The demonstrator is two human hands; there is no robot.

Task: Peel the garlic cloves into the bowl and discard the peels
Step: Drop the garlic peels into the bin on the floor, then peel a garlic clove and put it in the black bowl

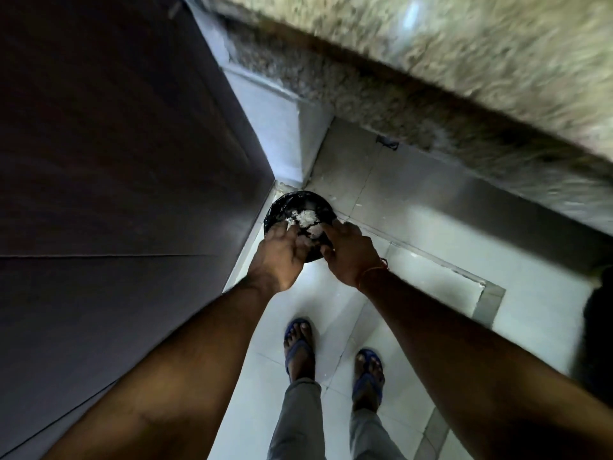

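While both hands hang over a small bin [300,202] lined with a black bag, white garlic peels [306,219] lie inside it, on the floor [414,224] in the corner beside a dark panel [116,144]. Left hand [282,250] has its fingers spread loosely downward above the bin's near rim; whether it holds any peel I cannot tell. Right hand [350,252] has its fingers bent toward the bin, its grip also unclear, and a red thread [373,272] circles its wrist. Two feet in blue sandals [298,346] stand below, and a speckled stone table [447,78] edge runs above.
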